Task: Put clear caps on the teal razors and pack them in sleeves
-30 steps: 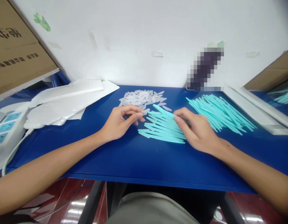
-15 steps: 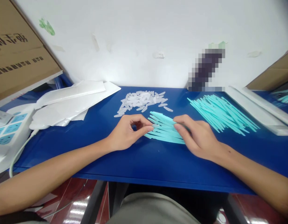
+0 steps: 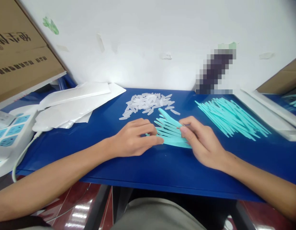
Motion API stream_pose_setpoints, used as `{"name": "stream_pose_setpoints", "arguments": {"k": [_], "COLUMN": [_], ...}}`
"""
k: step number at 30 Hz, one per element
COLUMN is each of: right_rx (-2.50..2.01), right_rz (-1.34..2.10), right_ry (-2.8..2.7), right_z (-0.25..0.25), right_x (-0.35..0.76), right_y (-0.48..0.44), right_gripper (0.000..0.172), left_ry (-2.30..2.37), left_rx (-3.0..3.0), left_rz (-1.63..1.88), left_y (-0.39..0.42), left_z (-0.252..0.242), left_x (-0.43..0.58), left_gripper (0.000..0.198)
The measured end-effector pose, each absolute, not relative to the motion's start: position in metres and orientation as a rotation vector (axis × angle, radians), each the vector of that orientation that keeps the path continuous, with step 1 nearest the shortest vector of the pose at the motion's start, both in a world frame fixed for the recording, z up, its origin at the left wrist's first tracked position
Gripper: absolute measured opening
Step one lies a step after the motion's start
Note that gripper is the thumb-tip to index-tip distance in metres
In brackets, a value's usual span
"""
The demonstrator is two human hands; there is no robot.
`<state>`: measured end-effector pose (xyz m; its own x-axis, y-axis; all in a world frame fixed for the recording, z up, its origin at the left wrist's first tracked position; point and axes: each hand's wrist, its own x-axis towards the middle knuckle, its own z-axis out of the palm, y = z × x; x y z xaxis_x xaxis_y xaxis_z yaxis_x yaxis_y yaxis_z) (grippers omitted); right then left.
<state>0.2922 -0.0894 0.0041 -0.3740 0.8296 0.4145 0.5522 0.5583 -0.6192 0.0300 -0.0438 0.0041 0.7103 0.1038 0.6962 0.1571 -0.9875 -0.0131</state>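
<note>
A fan of several turquoise plastic sticks (image 3: 170, 131) lies on the blue table (image 3: 148, 166) between my hands. My left hand (image 3: 134, 139) is curled, its fingertips pinched at the left ends of the sticks; what it pinches is too small to make out. My right hand (image 3: 201, 140) presses down on the right ends of the fan, thumb and fingers closed on the sticks. Just beyond the fan lies a heap of small clear plastic caps (image 3: 148, 102).
A larger pile of turquoise sticks (image 3: 231, 118) lies at the right. White plastic bags (image 3: 73, 102) lie at the back left beside a cardboard box (image 3: 20, 48) and a power strip (image 3: 6, 131). A white tray (image 3: 269, 111) stands at the right edge.
My left hand moved right from the clear caps to the left ends of the fanned sticks. The fan has been pushed tighter together. My right hand stayed on the sticks.
</note>
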Motion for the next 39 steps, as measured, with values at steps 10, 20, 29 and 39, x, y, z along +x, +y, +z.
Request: {"name": "stream_pose_setpoints", "arguments": {"k": [10, 20, 29, 39], "right_rx": [-1.105, -1.106, -1.076, -1.023], "right_rz": [0.158, 0.222, 0.246, 0.081], "right_ry": [-2.213, -2.323, -2.394, -2.324], "right_z": [0.009, 0.005, 0.007, 0.006], "right_x": [0.301, 0.302, 0.302, 0.304], "right_y": [-0.079, -0.077, -0.08, -0.077], "right_gripper": [0.008, 0.018, 0.019, 0.015], "left_ry": [-1.375, -1.513, -1.243, -1.099], "left_rx": [-2.873, -3.245, -3.388, -3.242], "left_rz": [-0.204, 0.095, 0.047, -0.598], "left_y": [0.01, -0.001, -0.022, -0.029], "left_z": [0.049, 0.043, 0.045, 0.021], "left_x": [-0.054, -0.038, -0.014, 0.003], "left_gripper": [0.03, 0.024, 0.024, 0.027]}}
